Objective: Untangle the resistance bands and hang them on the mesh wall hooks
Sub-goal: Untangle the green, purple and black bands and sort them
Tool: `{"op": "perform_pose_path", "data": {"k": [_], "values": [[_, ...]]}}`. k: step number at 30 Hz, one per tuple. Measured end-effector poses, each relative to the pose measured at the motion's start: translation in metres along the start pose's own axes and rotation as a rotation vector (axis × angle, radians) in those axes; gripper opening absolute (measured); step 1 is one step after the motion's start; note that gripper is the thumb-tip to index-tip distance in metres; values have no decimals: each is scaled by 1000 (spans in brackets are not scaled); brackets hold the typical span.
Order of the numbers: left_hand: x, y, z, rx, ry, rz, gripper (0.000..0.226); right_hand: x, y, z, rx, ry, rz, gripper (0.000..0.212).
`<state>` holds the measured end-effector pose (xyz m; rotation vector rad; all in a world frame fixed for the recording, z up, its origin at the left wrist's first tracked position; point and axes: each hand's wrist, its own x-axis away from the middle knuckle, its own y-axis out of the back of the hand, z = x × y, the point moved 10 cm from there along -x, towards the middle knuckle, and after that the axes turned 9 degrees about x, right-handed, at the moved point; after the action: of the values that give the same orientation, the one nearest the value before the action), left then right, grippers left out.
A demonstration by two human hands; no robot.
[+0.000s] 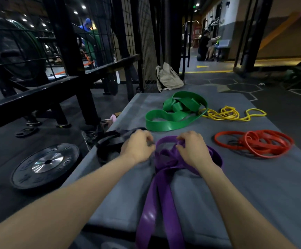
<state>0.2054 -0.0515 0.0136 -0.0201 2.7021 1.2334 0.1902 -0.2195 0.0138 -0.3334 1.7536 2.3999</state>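
Purple band, wide & glossy, knotted up; both hands, left & right, gripping its loops.

You had a glossy, smooth rubbery purple band on a matt grey padded mat; the weight plate looked matt black with a shiny metal hub.

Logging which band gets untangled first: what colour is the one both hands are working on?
Purple band, seen in the head view, with both hands at its knot.
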Motion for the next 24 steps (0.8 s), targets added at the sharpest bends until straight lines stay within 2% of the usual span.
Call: {"op": "perform_pose_path", "data": {"k": [3,7,12,17,22,24], "values": [[34,-25,4,-35,29,49,28,15,5,-7,32,19,-19,20],[76,-48,31,-22,202,128,49,42,1,-19,62,24,58,28],[117,-70,30,42,353,237,42,67,5,-28,24,11,103,34],[131,-71,23,113,480,209,43,97,4,-24,-27,28,160,33],[130,-85,21,393,585,273,47,115,-6,-34,-36,59,273,35],[130,-95,12,511,621,354,34,120,-8,-34,-90,73,325,35]]}}
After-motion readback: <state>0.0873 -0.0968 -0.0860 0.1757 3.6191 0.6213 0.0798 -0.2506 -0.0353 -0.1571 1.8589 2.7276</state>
